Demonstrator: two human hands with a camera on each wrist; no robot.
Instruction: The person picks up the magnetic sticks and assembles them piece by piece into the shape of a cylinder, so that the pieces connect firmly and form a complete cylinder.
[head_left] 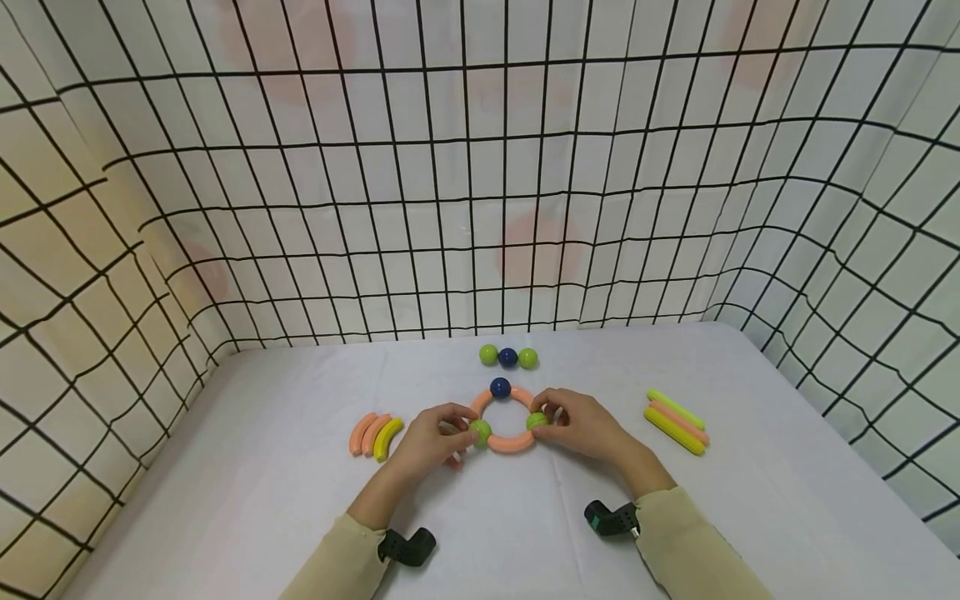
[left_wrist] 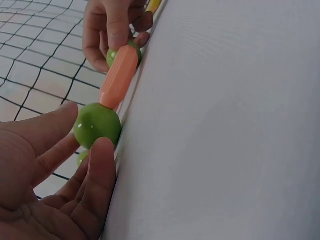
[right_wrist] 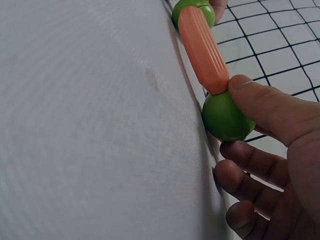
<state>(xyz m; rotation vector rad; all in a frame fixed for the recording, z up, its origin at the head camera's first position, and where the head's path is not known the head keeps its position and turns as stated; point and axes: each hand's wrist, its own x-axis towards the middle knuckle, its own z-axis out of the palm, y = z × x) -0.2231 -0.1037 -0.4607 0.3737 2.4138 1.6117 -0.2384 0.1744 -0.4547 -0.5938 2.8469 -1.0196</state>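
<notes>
A ring of curved orange rods and balls lies mid-table. My left hand pinches its left green ball between thumb and fingers. At the ring's other side, my right hand holds the right green ball. The near orange rod joins these two balls; its ribbed face shows in both wrist views. A dark blue ball sits at the ring's far end, between two more orange rods. In the right wrist view the thumb reaches the seam between the green ball and the orange rod.
Behind the ring, a dark blue ball lies between two green balls. Curved orange and yellow pieces lie to the left. Straight yellow and orange rods lie at right. Black grid netting rises beyond the white table.
</notes>
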